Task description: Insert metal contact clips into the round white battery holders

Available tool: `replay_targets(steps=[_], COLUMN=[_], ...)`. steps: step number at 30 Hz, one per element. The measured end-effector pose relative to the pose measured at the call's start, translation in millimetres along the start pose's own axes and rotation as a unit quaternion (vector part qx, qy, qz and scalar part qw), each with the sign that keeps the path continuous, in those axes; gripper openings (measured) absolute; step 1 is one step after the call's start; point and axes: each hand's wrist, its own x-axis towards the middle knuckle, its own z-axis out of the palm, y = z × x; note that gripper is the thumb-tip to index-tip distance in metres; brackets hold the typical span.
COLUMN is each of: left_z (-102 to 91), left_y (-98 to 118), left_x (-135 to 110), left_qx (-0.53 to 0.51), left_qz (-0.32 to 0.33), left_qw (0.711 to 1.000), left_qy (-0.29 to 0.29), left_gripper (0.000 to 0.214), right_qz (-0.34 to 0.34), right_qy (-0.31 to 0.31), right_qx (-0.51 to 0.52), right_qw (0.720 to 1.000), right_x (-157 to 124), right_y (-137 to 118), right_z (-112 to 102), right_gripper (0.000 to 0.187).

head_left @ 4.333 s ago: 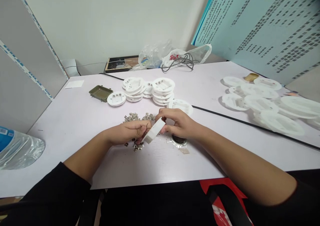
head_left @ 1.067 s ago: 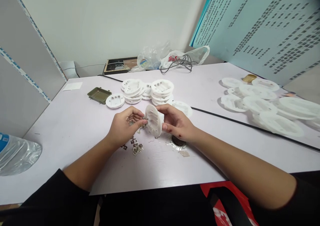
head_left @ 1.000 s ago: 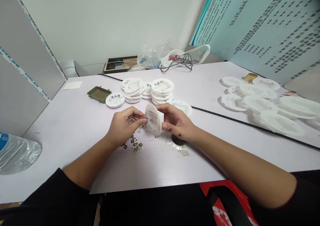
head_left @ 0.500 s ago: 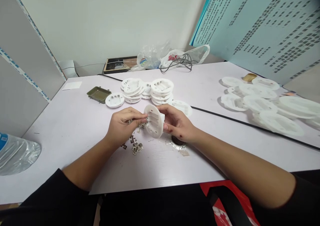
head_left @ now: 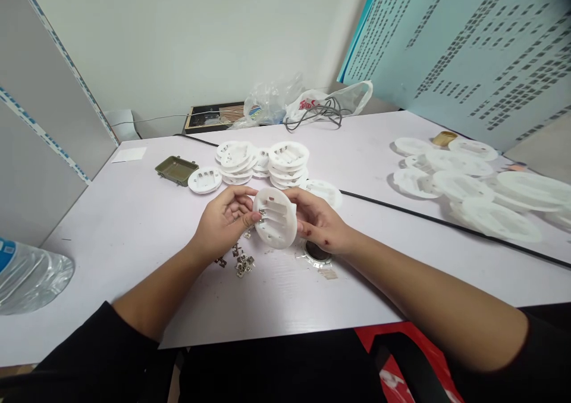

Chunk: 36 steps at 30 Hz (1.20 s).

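Observation:
A round white plastic battery holder [head_left: 277, 222] is held up over the table, its slotted face turned toward me. My right hand [head_left: 319, 220] grips it by the right edge and back. At its left rim, my left hand [head_left: 229, 220] has the thumb on the face and fingers curled behind. A small metal contact [head_left: 262, 213] shows in the holder beside my left thumb. Below, loose metal contacts [head_left: 244, 264] lie in a small heap on the table. Stacks of similar white holders [head_left: 288, 160] stand just behind my hands, some with metal contacts fitted.
More white holders [head_left: 464, 186] lie spread at the right. A black cable [head_left: 401, 209] crosses the table. An olive-green tray [head_left: 177, 169] sits at the back left, a water bottle [head_left: 33, 275] at the left edge. Plastic bags [head_left: 312, 106] rest against the wall. A round table hole [head_left: 317, 250] lies below my right hand.
The white holder has turned so its slotted face points more toward me. My left hand's fingers have shifted from pinching at its face to holding its left rim.

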Motion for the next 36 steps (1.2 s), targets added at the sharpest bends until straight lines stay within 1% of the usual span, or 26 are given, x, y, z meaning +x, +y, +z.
replay_targets(steps=[2, 3, 5, 7, 9, 11, 13, 17, 21, 23, 26, 28, 29, 31, 33, 35, 36], left_z=[-1.5, -2.7, -5.7, -9.0, -11.5, -12.8, -13.2, -12.9, -12.8, -11.9, -8.6, -5.4, -3.7, -0.7, 1.0, 1.4, 1.2], left_y=[2.1, 3.7, 7.3, 9.6, 9.5, 7.5, 4.8, 1.8, 3.3, 4.7, 6.8, 8.4, 9.3, 11.0, 12.0, 12.0, 11.7], left_x=[-0.2, 0.0, 0.8, 1.8, 2.4, 2.7, 3.0, 3.4, 2.9, 2.2, 0.9, -0.1, -0.7, -1.8, -2.5, -2.5, -2.3], left_qx=[0.073, 0.121, 0.212, 0.269, 0.293, 0.308, 0.318, 0.313, 0.306, 0.303, 0.292, 0.277, 0.265, 0.227, 0.169, 0.099, 0.066], left_qz=[0.077, 0.126, 0.221, 0.280, 0.300, 0.304, 0.305, 0.326, 0.352, 0.355, 0.331, 0.296, 0.268, 0.188, 0.086, -0.008, -0.044], left_qw=[0.994, 0.985, 0.952, 0.921, 0.905, 0.898, 0.893, 0.889, 0.883, 0.883, 0.897, 0.914, 0.926, 0.956, 0.982, 0.995, 0.997], left_qy=[0.002, -0.002, -0.020, -0.042, -0.062, -0.079, -0.085, -0.068, -0.058, -0.049, -0.019, -0.003, -0.001, -0.006, -0.010, -0.003, 0.004], left_gripper=[0.034, 0.028, 0.017, 0.020, 0.029, 0.036, 0.038, 0.033, 0.031, 0.029, 0.023, 0.020, 0.018, 0.018, 0.026, 0.036, 0.040], right_qz=[0.015, 0.021, 0.029, 0.039, 0.048, 0.050, 0.053, 0.065, 0.078, 0.087, 0.118, 0.151, 0.167, 0.197, 0.213, 0.200, 0.174], right_qy=[0.025, 0.039, 0.061, 0.068, 0.071, 0.073, 0.071, 0.054, 0.028, 0.026, 0.031, 0.036, 0.042, 0.058, 0.080, 0.121, 0.153], right_qx=[0.005, 0.013, 0.035, 0.051, 0.061, 0.069, 0.085, 0.121, 0.146, 0.159, 0.159, 0.142, 0.128, 0.088, 0.036, -0.038, -0.084], right_qw=[1.000, 0.999, 0.997, 0.996, 0.994, 0.994, 0.993, 0.989, 0.986, 0.983, 0.980, 0.978, 0.977, 0.975, 0.973, 0.972, 0.969], right_x=[-1.0, -1.5, -2.1, -2.1, -1.7, -1.1, -0.8, -0.8, -0.1, 1.0, 3.4, 5.0, 5.7, 6.3, 5.8, 4.4, 3.8], right_y=[1.5, 2.4, 3.9, 4.3, 4.0, 3.2, 2.6, 2.1, 2.1, 1.5, -1.5, -4.9, -6.8, -10.2, -12.3, -12.9, -13.0], right_z=[-0.7, -0.8, -0.8, -0.4, 0.1, 0.7, 1.2, 2.4, 4.0, 4.5, 4.1, 3.3, 2.8, 1.7, 0.5, -0.8, -1.5], right_gripper=[0.048, 0.050, 0.052, 0.056, 0.057, 0.055, 0.053, 0.052, 0.059, 0.059, 0.052, 0.054, 0.058, 0.065, 0.069, 0.067, 0.063])
